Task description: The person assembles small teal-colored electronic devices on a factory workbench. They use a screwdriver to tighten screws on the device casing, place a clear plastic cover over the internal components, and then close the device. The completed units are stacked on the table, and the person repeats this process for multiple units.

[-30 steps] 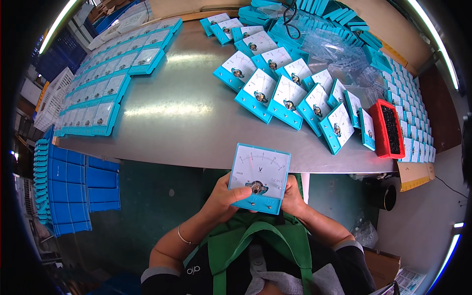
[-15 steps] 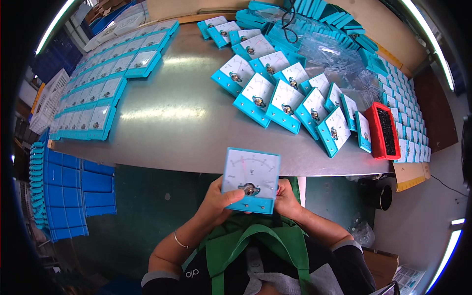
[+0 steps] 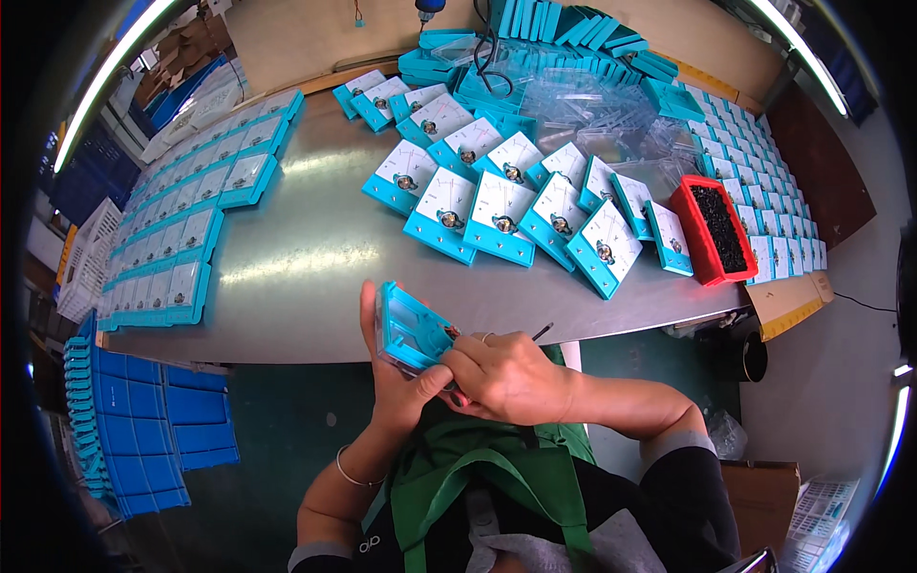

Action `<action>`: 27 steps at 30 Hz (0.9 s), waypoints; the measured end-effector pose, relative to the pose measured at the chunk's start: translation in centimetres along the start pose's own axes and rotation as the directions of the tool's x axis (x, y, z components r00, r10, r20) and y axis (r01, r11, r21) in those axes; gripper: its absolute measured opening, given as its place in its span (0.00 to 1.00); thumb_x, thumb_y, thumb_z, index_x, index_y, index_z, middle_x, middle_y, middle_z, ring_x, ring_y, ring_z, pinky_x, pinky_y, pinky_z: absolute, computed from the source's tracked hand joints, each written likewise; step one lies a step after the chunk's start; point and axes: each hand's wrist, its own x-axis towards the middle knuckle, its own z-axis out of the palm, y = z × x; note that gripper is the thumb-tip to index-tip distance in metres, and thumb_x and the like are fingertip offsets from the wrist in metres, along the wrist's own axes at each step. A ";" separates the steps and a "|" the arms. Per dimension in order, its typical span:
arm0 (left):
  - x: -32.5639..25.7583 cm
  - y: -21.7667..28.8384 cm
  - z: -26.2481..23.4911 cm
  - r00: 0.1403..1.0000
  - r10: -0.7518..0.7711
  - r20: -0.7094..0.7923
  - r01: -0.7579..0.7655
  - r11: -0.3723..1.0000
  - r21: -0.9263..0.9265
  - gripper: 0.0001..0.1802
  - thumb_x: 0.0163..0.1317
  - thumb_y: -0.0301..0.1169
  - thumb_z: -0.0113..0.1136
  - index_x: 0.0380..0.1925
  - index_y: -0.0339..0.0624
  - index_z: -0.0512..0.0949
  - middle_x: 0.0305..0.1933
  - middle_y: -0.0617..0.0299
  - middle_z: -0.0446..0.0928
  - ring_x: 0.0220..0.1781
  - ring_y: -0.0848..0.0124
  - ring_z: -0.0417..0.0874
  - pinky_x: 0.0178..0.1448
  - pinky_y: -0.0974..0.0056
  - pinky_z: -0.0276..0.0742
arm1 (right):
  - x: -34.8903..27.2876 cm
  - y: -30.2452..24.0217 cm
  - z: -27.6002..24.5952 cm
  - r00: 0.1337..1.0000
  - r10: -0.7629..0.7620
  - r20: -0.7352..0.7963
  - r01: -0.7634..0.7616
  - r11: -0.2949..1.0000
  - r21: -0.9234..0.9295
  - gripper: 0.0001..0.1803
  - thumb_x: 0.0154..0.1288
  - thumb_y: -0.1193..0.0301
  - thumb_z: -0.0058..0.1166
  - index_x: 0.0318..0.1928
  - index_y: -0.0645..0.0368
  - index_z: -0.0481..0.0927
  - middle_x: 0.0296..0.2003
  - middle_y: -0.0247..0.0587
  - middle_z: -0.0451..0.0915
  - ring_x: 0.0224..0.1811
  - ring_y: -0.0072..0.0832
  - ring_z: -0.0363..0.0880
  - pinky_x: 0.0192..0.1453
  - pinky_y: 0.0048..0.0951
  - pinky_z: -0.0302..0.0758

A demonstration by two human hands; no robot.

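Note:
Above my lap, just off the table's front edge, my left hand (image 3: 394,387) grips a panel meter (image 3: 413,329) with a teal case. The meter is tipped so that its open teal back shows and its dial is hidden. My right hand (image 3: 511,377) is closed, its fingertips at the meter's lower right edge. Held in that hand is a screwdriver (image 3: 543,332); its thin dark shaft sticks out to the upper right, and a bit of red shows below the fingers. What the right fingertips touch inside the case is hidden.
On the metal table (image 3: 315,277), several dial meters (image 3: 506,205) lean overlapped. Rows of meters (image 3: 181,234) line the left, more (image 3: 764,191) the right. A red bin (image 3: 702,244) holds small black parts. Clear covers (image 3: 592,119) and teal cases (image 3: 564,29) pile behind. Blue crates (image 3: 143,420) stand left.
The meter has been turned from dial-up to back-up and moved left. My right hand has come over to its right edge, and the screwdriver shaft now shows. The view has shifted slightly.

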 end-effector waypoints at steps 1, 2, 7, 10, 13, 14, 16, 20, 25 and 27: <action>0.4 -0.1 -0.5 0.999 -0.048 0.004 0.048 0.999 -0.006 0.61 0.48 0.36 0.74 0.72 0.48 0.37 0.68 0.53 0.55 0.63 0.59 0.69 0.61 0.56 0.72 | 0.2 0.2 0.1 0.999 -0.012 0.040 0.012 1.000 0.015 0.17 0.54 0.64 0.62 0.30 0.59 0.67 0.26 0.44 0.72 0.26 0.42 0.78 0.28 0.40 0.74; 0.5 -0.8 -1.4 0.999 -0.039 -0.011 0.039 0.999 -0.011 0.58 0.50 0.40 0.72 0.72 0.51 0.40 0.66 0.52 0.58 0.62 0.58 0.71 0.61 0.55 0.72 | 1.0 0.8 -0.2 0.996 -0.040 0.082 0.033 0.996 0.083 0.17 0.54 0.62 0.63 0.30 0.61 0.71 0.24 0.44 0.73 0.25 0.42 0.78 0.27 0.40 0.73; 1.3 -0.9 -4.2 0.979 -0.199 0.038 0.201 0.933 -0.298 0.55 0.50 0.54 0.68 0.71 0.54 0.45 0.63 0.49 0.64 0.59 0.57 0.74 0.62 0.52 0.73 | 6.8 13.6 -4.8 0.928 0.117 -0.353 -0.153 0.985 -0.077 0.04 0.53 0.76 0.59 0.31 0.59 0.82 0.27 0.45 0.80 0.26 0.45 0.79 0.30 0.37 0.75; 1.9 -1.9 -5.7 0.970 -0.217 0.112 0.243 0.891 -0.382 0.55 0.49 0.55 0.68 0.71 0.54 0.47 0.62 0.47 0.66 0.57 0.55 0.76 0.59 0.51 0.76 | 8.2 24.6 -8.7 0.934 0.209 -0.288 -0.338 0.773 -0.536 0.06 0.55 0.75 0.55 0.32 0.52 0.84 0.38 0.43 0.78 0.33 0.45 0.81 0.35 0.41 0.78; 2.0 -2.5 -5.6 0.971 -0.200 0.133 0.237 0.882 -0.408 0.57 0.45 0.55 0.71 0.70 0.55 0.49 0.59 0.46 0.68 0.55 0.53 0.77 0.58 0.50 0.77 | 8.5 29.5 -10.4 0.884 0.465 -0.053 -0.356 0.593 -0.722 0.06 0.55 0.75 0.54 0.30 0.50 0.84 0.44 0.43 0.74 0.37 0.46 0.82 0.38 0.42 0.79; 1.9 -2.3 -5.5 0.970 -0.213 0.122 0.244 0.879 -0.409 0.57 0.43 0.55 0.72 0.70 0.56 0.50 0.59 0.46 0.68 0.55 0.53 0.77 0.58 0.49 0.77 | 8.9 29.9 -10.2 0.832 0.554 0.022 -0.346 0.550 -0.760 0.06 0.55 0.75 0.55 0.29 0.50 0.84 0.46 0.43 0.73 0.38 0.46 0.82 0.39 0.43 0.79; 2.0 -2.3 -5.6 0.969 -0.210 0.128 0.245 0.872 -0.424 0.58 0.42 0.54 0.74 0.70 0.56 0.51 0.59 0.45 0.68 0.55 0.52 0.77 0.58 0.49 0.77 | 9.1 30.7 -10.2 0.857 0.514 0.033 -0.273 0.509 -0.817 0.04 0.55 0.74 0.55 0.28 0.52 0.83 0.46 0.44 0.73 0.40 0.45 0.82 0.39 0.42 0.79; 2.1 -2.9 -6.1 0.974 -0.162 0.158 0.218 0.853 -0.473 0.55 0.44 0.52 0.74 0.69 0.57 0.51 0.62 0.43 0.66 0.56 0.50 0.76 0.59 0.46 0.76 | 9.4 29.6 -12.0 0.935 0.348 0.061 -0.087 0.395 -0.915 0.02 0.53 0.73 0.59 0.26 0.53 0.82 0.48 0.40 0.72 0.40 0.40 0.82 0.40 0.40 0.81; 1.4 -3.0 -6.2 0.964 -0.244 0.104 0.261 0.809 -0.526 0.62 0.35 0.48 0.80 0.69 0.60 0.51 0.64 0.48 0.64 0.60 0.54 0.73 0.61 0.50 0.74 | 9.4 23.8 -15.3 0.936 0.332 -0.113 -0.216 0.290 -0.933 0.01 0.54 0.75 0.59 0.27 0.56 0.81 0.51 0.40 0.71 0.37 0.41 0.82 0.37 0.39 0.80; 1.1 -3.1 -6.3 0.971 -0.206 0.124 0.241 0.812 -0.531 0.62 0.35 0.47 0.80 0.69 0.60 0.51 0.64 0.48 0.64 0.61 0.54 0.73 0.62 0.50 0.74 | 9.2 20.3 -16.5 0.929 0.304 -0.210 -0.317 0.366 -0.875 0.01 0.54 0.75 0.59 0.28 0.57 0.80 0.50 0.41 0.72 0.35 0.42 0.82 0.36 0.38 0.79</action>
